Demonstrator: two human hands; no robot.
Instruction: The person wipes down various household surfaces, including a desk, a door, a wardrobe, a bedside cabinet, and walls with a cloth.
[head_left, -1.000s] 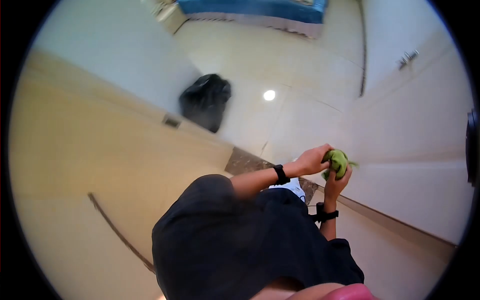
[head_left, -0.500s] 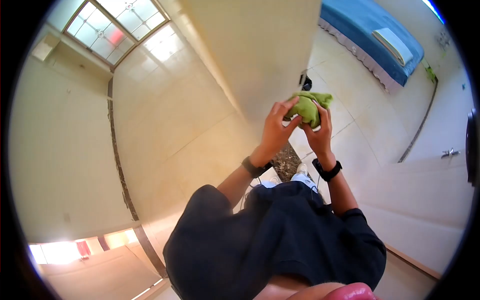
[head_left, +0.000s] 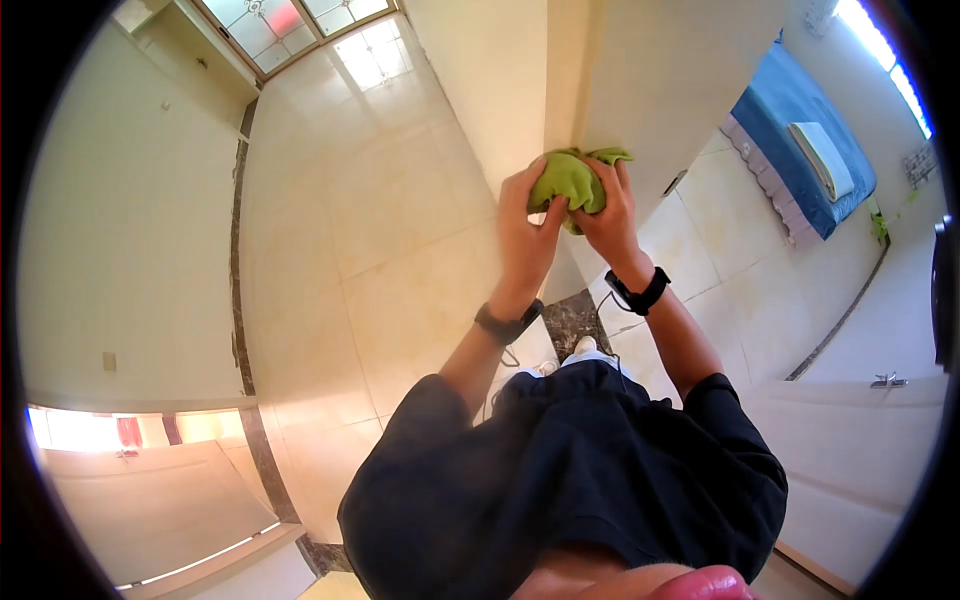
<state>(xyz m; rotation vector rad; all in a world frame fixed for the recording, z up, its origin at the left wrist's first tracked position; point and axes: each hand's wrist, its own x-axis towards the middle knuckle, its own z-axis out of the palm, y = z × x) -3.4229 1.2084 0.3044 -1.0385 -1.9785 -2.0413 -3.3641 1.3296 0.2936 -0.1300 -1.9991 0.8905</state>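
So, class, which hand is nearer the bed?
Right. The right hand holds the cloth on the side towards the bed; the left hand holds its opposite side.

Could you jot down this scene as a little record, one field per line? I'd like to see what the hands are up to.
Left grip: on one side of a green cloth
Right grip: on the cloth's other side
Cloth: bunched up; contact with the pale upright surface behind it unclear
Floor: pale tiles, dark strip
Upper right: blue-covered bed, white folded item on top
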